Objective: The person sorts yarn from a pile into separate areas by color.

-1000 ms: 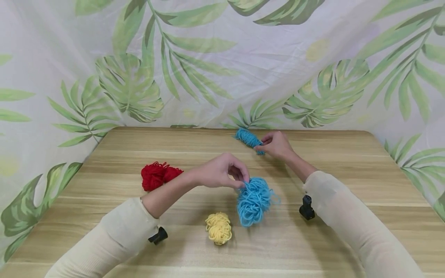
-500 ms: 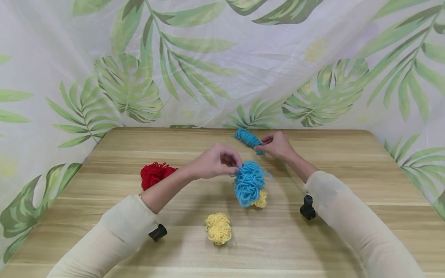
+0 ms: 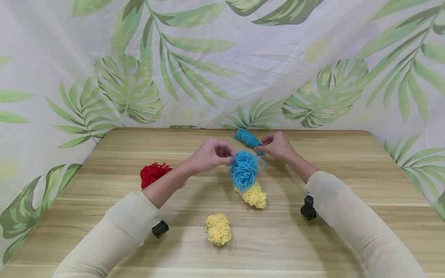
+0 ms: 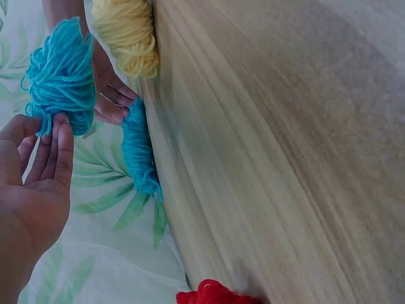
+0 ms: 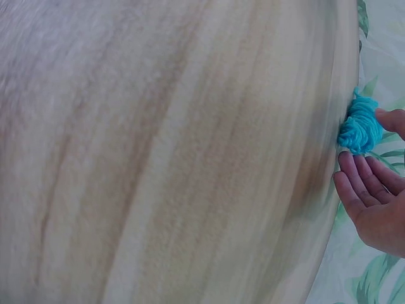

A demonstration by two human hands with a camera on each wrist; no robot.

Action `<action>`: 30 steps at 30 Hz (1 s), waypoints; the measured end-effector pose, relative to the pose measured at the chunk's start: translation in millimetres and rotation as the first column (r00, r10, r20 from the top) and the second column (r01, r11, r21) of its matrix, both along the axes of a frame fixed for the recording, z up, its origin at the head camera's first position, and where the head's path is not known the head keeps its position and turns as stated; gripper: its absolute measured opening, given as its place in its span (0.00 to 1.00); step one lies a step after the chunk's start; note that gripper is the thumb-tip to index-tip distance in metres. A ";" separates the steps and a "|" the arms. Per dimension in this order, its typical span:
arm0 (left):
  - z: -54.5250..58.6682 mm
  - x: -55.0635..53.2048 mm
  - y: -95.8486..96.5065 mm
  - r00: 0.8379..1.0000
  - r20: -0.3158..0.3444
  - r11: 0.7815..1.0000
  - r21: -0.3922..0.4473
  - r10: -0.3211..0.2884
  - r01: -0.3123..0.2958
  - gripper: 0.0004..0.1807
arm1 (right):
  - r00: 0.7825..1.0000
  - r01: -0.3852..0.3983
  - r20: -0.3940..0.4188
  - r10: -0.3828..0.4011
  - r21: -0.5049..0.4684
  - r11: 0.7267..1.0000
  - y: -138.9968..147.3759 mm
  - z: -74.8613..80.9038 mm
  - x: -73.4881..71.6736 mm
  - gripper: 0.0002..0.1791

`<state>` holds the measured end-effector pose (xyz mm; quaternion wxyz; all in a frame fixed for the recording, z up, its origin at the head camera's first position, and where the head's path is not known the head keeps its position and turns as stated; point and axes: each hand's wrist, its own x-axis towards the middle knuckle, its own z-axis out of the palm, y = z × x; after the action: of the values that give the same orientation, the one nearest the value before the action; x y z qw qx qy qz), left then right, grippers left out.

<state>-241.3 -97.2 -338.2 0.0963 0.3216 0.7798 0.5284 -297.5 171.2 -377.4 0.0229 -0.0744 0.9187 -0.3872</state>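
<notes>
My left hand (image 3: 211,155) pinches the end of a light blue yarn skein (image 3: 243,172) between thumb and fingers. The skein hangs above the table and overlaps a yellow yarn skein (image 3: 255,195) lying behind it. At the back edge lies a darker blue yarn skein (image 3: 247,138), its near end between the thumb and fingers of my right hand (image 3: 277,144). In the right wrist view, the thumb touches that blue skein (image 5: 364,123) and the fingers reach its lower end. Another yellow yarn skein (image 3: 218,229) sits nearer the front.
A red yarn skein (image 3: 153,174) rests on the left of the wooden table (image 3: 333,239), partly hidden by my left forearm. Behind the table's far edge hangs a leaf-patterned cloth (image 3: 208,69). Black camera mounts (image 3: 308,208) stick out from both sleeves.
My left hand has carried the light blue skein away and to the left, toward the back. This uncovers the yellow skein behind it. My right hand stays at the darker blue skein.
</notes>
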 end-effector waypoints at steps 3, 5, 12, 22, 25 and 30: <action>-2.9 -4.2 -0.9 1.000 -0.003 1.000 0.016 0.022 -0.022 0.03 | 1.000 -0.012 0.009 0.012 -0.002 1.000 0.0 1.3 1.1 0.24; -4.5 -6.5 -1.2 0.999 -0.002 0.999 0.025 0.034 -0.034 0.03 | 1.000 -0.019 0.015 0.019 -0.004 1.000 0.1 2.1 1.4 0.24; -7.5 -14.3 -0.3 0.996 -0.004 0.996 0.018 0.084 -0.084 0.03 | 1.000 -0.028 0.013 0.028 0.006 1.000 -0.2 4.5 2.8 0.24; -13.4 -26.7 2.5 0.990 -0.007 0.991 0.008 0.137 -0.137 0.03 | 0.999 -0.048 0.005 0.048 0.002 0.999 1.2 4.2 1.7 0.24; -15.7 -30.6 3.4 0.989 -0.008 0.989 0.011 0.148 -0.148 0.02 | 0.999 -0.047 0.011 0.047 0.000 0.999 2.2 4.3 2.2 0.24; -17.4 -35.0 3.8 0.985 0.011 0.985 0.010 0.172 -0.172 0.05 | 0.999 -0.044 0.013 0.044 -0.004 0.999 3.4 4.1 2.8 0.25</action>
<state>-276.3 -93.4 -355.7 0.0525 0.2507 0.8014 0.5405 -294.8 174.6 -373.2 0.0372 -0.0920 0.9160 -0.3888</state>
